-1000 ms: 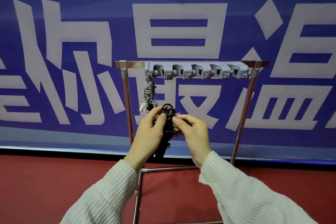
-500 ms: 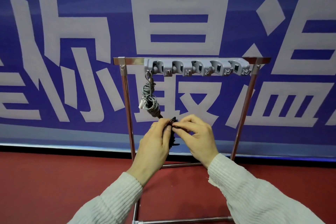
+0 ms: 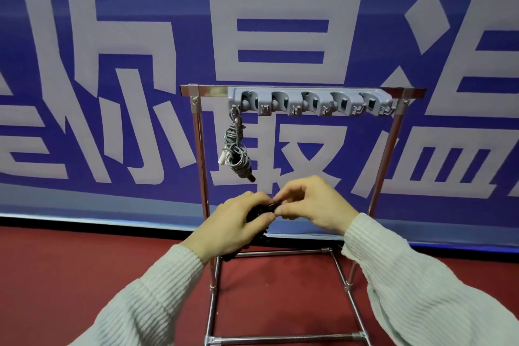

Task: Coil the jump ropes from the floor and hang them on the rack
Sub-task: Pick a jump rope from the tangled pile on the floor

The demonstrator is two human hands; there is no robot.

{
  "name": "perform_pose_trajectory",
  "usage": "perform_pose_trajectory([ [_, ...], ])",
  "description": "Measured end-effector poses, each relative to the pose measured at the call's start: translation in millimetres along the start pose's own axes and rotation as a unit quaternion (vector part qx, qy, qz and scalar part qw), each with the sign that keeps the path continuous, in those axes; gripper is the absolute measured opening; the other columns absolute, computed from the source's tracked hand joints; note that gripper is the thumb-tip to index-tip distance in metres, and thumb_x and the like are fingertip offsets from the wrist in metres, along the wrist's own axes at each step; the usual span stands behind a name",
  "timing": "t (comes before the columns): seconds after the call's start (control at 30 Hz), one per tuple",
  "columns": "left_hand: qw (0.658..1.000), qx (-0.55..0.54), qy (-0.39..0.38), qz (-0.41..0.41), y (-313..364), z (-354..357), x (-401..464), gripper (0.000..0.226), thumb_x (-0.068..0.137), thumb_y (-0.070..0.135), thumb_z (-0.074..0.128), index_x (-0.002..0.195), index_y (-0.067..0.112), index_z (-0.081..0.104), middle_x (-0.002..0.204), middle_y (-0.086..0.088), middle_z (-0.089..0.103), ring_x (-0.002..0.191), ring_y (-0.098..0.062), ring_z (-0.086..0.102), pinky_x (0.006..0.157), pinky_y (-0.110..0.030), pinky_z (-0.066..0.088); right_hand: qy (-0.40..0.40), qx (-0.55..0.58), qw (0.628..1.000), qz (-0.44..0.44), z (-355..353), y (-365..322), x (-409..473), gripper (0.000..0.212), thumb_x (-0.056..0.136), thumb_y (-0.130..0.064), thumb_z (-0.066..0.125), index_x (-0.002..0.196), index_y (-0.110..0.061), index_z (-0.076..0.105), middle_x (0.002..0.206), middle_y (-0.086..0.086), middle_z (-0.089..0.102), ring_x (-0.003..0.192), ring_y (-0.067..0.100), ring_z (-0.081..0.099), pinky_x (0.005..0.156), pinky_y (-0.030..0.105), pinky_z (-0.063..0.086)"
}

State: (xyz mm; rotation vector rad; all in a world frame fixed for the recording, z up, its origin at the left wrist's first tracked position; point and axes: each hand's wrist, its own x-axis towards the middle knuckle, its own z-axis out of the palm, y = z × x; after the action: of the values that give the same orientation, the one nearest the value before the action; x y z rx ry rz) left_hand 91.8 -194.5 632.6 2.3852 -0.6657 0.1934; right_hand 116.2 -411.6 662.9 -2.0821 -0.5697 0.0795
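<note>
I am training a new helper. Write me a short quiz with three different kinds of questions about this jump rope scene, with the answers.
1. True or false: a coiled grey jump rope already hangs from the grey plastic hook strip on the metal tube rack.
2. Which hand has a grip on the black coiled jump rope? A left hand only; B right hand only; C both.
3. Fill in: the grey rope hangs at the strip's ___ end as the camera sees it.

Key: 1 true; 2 C; 3 left.

coiled rope (image 3: 235,149) hanging at rack (image 3: 309,101) left end
</note>
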Motion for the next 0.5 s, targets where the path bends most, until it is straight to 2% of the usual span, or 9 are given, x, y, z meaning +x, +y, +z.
perform_pose_trajectory([
  [0.1,0.996,-0.086,-0.032,-0.008,0,-3,-4,0.006,0.102,0.037,0.058,0.108,0.036,0.060,0.091,0.008,0.068,0.083,-0.010,0.068,0.081,-0.037,0.057,0.005,-0.129,0.990,-0.048,-3,1,2,0.010,0.081,-0.033,0.084,0.087,-0.029,0.077,0.086,-0.010,0.071,0.083,0.009,0.066,0.081,0.039,0.057],
  [0.17,0.992,-0.117,-0.035,-0.012,4,-1,-7,0.006,0.104,0.031,0.057,0.110,0.032,0.058,0.088,0.006,0.070,0.079,-0.009,0.068,0.075,-0.032,0.057,0.015,-0.160,0.985,-0.070,-4,2,4,0.012,0.081,-0.038,0.083,0.085,-0.031,0.074,0.095,-0.015,0.060,0.090,0.007,0.058,0.080,0.036,0.053],
  [0.27,0.991,-0.127,-0.007,-0.030,8,4,-9,0.005,0.105,0.030,0.056,0.105,0.029,0.051,0.085,0.004,0.069,0.073,-0.005,0.066,0.072,-0.033,0.057,0.030,-0.173,0.979,-0.107,3,6,2,0.013,0.087,-0.037,0.077,0.088,-0.027,0.069,0.094,-0.014,0.063,0.089,0.007,0.061,0.078,0.034,0.055],
  [0.4,0.985,-0.156,0.022,-0.070,8,7,-8,0.016,0.099,0.033,0.065,0.100,0.024,0.052,0.080,0.004,0.069,0.071,-0.010,0.067,0.073,-0.039,0.058,0.104,-0.134,0.978,-0.121,21,13,-2,0.012,0.088,-0.029,0.077,0.086,-0.021,0.068,0.083,-0.011,0.067,0.080,0.009,0.065,0.070,0.034,0.056],
  [0.5,0.991,-0.087,0.062,-0.078,9,10,-8,0.021,0.093,0.040,0.069,0.095,0.028,0.052,0.076,0.006,0.068,0.071,-0.015,0.065,0.074,-0.044,0.057,0.163,-0.097,0.976,-0.102,32,17,-2,0.015,0.084,-0.026,0.080,0.079,-0.022,0.066,0.077,-0.009,0.066,0.073,0.012,0.063,0.069,0.041,0.055],
])
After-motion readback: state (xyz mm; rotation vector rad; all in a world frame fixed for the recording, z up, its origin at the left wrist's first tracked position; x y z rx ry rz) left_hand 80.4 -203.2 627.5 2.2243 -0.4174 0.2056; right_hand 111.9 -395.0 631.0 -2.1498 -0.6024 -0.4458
